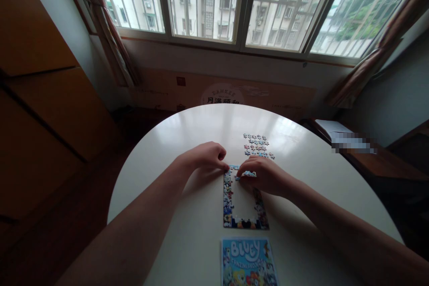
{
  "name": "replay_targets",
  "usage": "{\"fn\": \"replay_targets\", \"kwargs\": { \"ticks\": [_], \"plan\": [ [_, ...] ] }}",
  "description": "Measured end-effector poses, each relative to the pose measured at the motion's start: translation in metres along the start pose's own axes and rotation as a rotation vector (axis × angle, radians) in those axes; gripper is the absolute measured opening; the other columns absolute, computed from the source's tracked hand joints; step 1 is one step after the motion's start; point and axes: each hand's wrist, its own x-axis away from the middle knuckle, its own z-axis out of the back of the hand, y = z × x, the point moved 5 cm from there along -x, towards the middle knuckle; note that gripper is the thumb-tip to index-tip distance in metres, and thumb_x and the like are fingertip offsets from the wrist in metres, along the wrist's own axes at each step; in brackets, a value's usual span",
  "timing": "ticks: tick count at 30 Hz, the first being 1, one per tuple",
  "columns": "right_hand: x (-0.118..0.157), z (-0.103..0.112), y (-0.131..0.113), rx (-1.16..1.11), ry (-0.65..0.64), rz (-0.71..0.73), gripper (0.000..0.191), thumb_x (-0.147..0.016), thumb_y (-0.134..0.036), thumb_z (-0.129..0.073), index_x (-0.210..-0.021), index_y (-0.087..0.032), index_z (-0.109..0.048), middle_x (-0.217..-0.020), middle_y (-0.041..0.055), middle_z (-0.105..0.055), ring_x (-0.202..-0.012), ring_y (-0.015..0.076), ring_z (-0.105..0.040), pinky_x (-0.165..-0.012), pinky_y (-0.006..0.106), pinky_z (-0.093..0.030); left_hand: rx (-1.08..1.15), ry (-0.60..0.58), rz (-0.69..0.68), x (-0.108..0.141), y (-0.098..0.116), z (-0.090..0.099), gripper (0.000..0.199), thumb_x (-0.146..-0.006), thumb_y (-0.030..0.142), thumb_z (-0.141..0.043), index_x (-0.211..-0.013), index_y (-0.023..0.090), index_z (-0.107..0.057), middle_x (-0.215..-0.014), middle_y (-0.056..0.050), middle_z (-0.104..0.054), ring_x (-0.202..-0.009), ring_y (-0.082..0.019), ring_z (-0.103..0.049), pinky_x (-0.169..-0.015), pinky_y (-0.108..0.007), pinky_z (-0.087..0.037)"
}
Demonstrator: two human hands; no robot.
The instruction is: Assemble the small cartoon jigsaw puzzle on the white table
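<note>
A partly assembled jigsaw puzzle [227,205] lies on the white table, its joined border pieces forming a rectangle around a bare middle. My left hand [211,155] is at its upper left corner, fingers curled in and thumb tip touching the edge; nothing shows in its grasp. Over the upper right part reaches my right hand [263,174], covering some of the border. Its fingertips are closed on a small bluish puzzle piece [237,178], just inside the top edge. Loose puzzle pieces [257,147] lie in rows beyond the right hand.
A Bluey picture sheet [248,261] lies at the near side of the round white table [161,161]. Beyond the table are a printed carton [154,87] and barred windows. Papers [330,126] rest on a brown surface at right; a wooden cabinet [43,111] stands left.
</note>
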Motion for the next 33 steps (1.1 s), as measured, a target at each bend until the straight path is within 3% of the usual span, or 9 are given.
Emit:
{"fn": "replay_targets", "kwargs": {
  "ticks": [6,17,33],
  "plan": [
    [0.0,-0.001,0.001,-0.017,0.048,-0.086,0.016,-0.081,-0.017,-0.073,-0.091,-0.028,-0.077,-0.084,-0.002,-0.072,-0.083,0.0163,-0.064,-0.077,0.03,-0.045,-0.004,-0.005,-0.029,-0.001,-0.003,-0.001,0.037,-0.067,0.048,-0.081,-0.056,0.021,-0.058,-0.054,0.002,-0.05,-0.049,-0.012,-0.034,-0.053,-0.032,-0.023],
    [-0.008,-0.007,0.006,-0.055,0.164,-0.033,0.016,-0.081,-0.015,-0.073,-0.093,-0.026,-0.076,-0.09,-0.0014,-0.075,-0.085,0.0167,-0.065,-0.082,0.032,-0.046,-0.107,-0.033,-0.006,0.0,0.002,-0.001,0.039,-0.071,0.051,-0.076,-0.059,0.021,-0.054,-0.055,0.002,-0.05,-0.052,-0.013,-0.037,-0.053,-0.032,-0.024],
    [-0.007,-0.008,-0.003,0.109,0.117,0.028,0.015,-0.09,-0.021,-0.07,-0.095,-0.031,-0.08,-0.094,0.0001,-0.074,-0.086,0.0188,-0.061,-0.077,0.032,-0.048,-0.134,-0.054,-0.009,0.0,0.003,0.0,0.041,-0.07,0.055,-0.075,-0.063,0.02,-0.055,-0.057,0.003,-0.049,-0.054,-0.012,-0.038,-0.054,-0.031,-0.025]
  ]
}}
